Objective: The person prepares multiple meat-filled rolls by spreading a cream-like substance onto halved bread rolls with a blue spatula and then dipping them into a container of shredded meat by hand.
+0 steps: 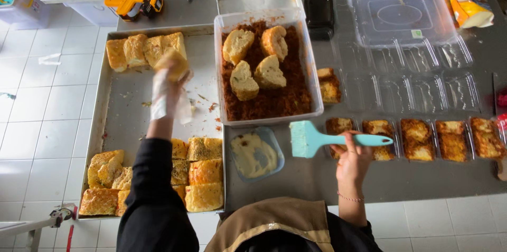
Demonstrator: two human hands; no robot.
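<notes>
Left hand (168,91), gloved, closed on a bread piece (172,63) lifted over the far tray (113,104), right hand (353,158) gripping a teal brush (317,139) over the bench (317,178) beside the spread tub (255,152): coating step, brushing seemingly due before the crumb bin (266,99).

Bright, even, diffuse light; shadows soft and short. Mild glare on clear plastic lids (401,14), upper right, and on the steel tray (127,120). Left hand (169,93) smeared by motion blur, frame centre-left. Remainder sharp. Wide-angle bowing along frame edges, floor tiles curving at left.
</notes>
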